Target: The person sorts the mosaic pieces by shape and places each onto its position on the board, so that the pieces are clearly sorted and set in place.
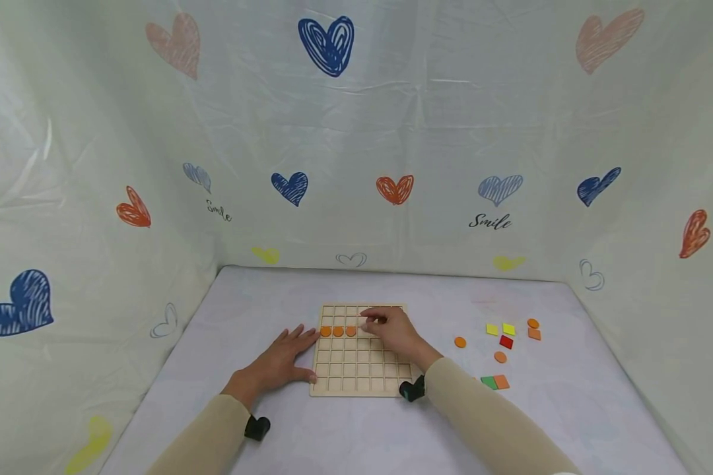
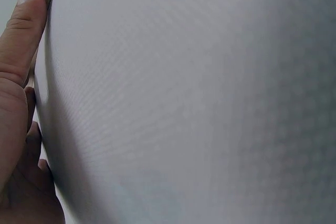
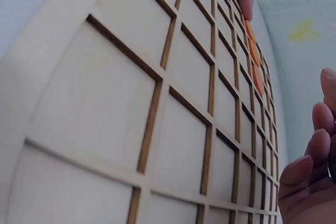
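Observation:
A pale wooden grid board (image 1: 362,376) lies flat on the table. In its second row from the back, three orange discs (image 1: 338,332) sit side by side from the left edge; they also show in the right wrist view as orange discs (image 3: 254,54). My left hand (image 1: 279,359) is spread at the board's left edge, its fingertips and thumb touching the side. Above the board, just right of the discs, hovers my right hand (image 1: 395,333) with fingers loosely bent. Nothing is visible between its fingers (image 3: 318,146). The cells beneath that hand are partly hidden.
Right of the board lie loose pieces: an orange disc (image 1: 460,342), yellow squares (image 1: 492,329), a red square (image 1: 506,342), a green square (image 1: 488,382), and several other orange pieces. The right forearm passes close to the green one. A heart-printed curtain (image 1: 356,145) stands behind the table.

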Demonstrator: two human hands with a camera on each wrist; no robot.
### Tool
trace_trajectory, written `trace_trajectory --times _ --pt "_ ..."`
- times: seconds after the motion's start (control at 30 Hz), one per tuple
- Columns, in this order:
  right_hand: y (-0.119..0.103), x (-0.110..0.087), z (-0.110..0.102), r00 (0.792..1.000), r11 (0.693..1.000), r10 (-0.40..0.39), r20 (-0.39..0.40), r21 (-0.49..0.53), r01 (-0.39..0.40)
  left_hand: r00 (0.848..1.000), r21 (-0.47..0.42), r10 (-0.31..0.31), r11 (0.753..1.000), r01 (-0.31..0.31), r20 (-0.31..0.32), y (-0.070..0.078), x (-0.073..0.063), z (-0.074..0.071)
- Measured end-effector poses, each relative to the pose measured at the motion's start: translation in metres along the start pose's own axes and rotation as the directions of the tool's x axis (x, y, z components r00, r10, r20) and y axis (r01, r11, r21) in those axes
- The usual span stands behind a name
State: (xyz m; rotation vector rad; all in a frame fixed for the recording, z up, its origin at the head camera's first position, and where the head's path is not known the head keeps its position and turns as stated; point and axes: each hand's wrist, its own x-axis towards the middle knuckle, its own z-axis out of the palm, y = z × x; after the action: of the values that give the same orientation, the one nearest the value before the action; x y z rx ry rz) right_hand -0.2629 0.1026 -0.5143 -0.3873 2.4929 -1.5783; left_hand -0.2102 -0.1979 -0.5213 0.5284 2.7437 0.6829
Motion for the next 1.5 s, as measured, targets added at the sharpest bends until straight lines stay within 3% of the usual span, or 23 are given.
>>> trace_trajectory --times 0.47,0.77,1.07,1.27,1.5 --pt "0.008 -0.02 -0.044 0.999 0.998 0.048 -0.024 0.052 -0.047 1.0 0.007 -0.013 1.0 0.013 -0.007 -0.002 0.002 0.003" --pt "0.025 -0.041 -0.097 0.994 0.988 0.09 -0.068 -0.117 -0.097 1.0 0.014 -0.007 1.0 0.007 -0.002 -0.002 0.002 0.002" --pt "0.045 -0.065 -0.149 0.988 0.966 0.154 -0.022 -0.207 -0.155 1.0 0.016 -0.017 1.0 0.017 0.0 -0.002 0.002 0.003" --pt "0.058 -0.076 -0.166 0.986 0.949 0.168 0.002 -0.271 -0.161 1.0 0.011 -0.011 1.0 0.011 0.002 -0.002 0.002 0.003" --pt "0.073 -0.08 -0.171 0.988 0.916 0.149 0.031 -0.38 -0.126 1.0 0.013 -0.014 1.0 0.014 -0.003 -0.001 0.001 0.003"
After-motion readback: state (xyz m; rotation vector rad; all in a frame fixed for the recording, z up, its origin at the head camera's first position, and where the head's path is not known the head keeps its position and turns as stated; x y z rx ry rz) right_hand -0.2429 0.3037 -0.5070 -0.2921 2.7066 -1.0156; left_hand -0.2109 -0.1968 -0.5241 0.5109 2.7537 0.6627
